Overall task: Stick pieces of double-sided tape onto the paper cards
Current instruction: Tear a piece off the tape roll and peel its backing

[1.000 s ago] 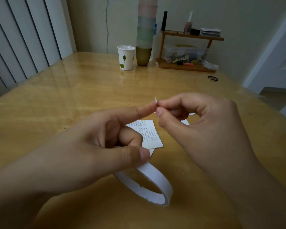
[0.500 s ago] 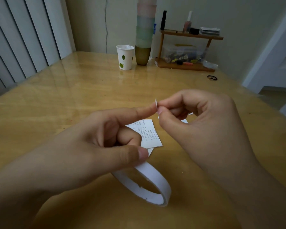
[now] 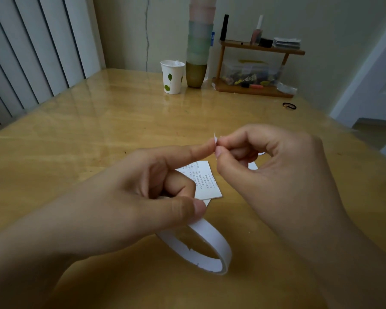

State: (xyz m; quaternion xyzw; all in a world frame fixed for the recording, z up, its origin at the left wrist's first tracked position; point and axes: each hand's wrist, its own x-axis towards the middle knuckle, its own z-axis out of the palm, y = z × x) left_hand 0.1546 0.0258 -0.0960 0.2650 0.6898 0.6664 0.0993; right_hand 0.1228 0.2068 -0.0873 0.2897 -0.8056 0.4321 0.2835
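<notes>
Head view: both hands are raised over the yellow wooden worktop [image 3: 80,139] in the middle of the frame. The left hand [image 3: 125,197] comes in from the lower left, its forefinger stretched toward the centre and its thumb pressed down on the loose end of a white tape strip [image 3: 212,244]; its grip is closed on that strip, the other fingers curled under. The strip curves away below the thumb into an open loop that stands on edge on the worktop at lower centre, with a torn, ragged inner edge.

The right hand [image 3: 274,175] comes in from the lower right. Its thumb and forefinger are pinched together on a tiny white tape piece [image 3: 215,137], which sticks up just above the fingertips and touches the tip of the left forefinger. Whether this piece is joined to the strip cannot be told.

A white paper card [image 3: 206,184] with small printed lines lies flat on the worktop just under and between the hands, partly hidden by the left fingers. More white paper shows behind the right hand.

In the upper centre stand a paper cup [image 3: 172,77] with green leaves and a tall stack of cups [image 3: 198,47]; to their right is a wooden shelf [image 3: 259,63] with small items, and a dark hair tie [image 3: 289,106] lies near it.
</notes>
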